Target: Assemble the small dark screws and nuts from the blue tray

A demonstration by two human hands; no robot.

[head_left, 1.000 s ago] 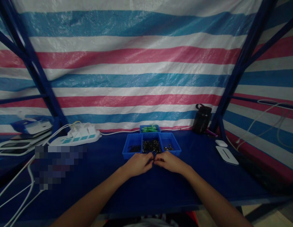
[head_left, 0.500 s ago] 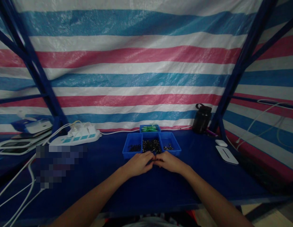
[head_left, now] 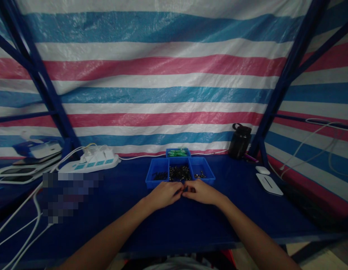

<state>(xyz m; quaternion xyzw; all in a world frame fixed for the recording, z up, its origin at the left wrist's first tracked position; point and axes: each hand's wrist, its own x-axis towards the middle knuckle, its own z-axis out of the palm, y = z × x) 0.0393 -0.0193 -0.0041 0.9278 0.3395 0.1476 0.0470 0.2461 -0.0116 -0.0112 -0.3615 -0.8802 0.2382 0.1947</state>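
My left hand and my right hand meet fingertip to fingertip just in front of the blue bins. Both have their fingers bent in a pinch, and whatever lies between them is too small and dark to make out. Behind them the middle blue bin holds many small dark, shiny parts. The left blue bin has black pieces in it, and the right blue bin a few metallic pieces. Farther back, a small blue bin contains green items.
A white power strip with plugs and cables lies at left, near stacked devices. A black bottle stands at back right. A white case and a flat white device lie at right.
The fingertips of both hands have shifted slightly, and the fingers of my right hand are a little more spread. The bins have not moved.
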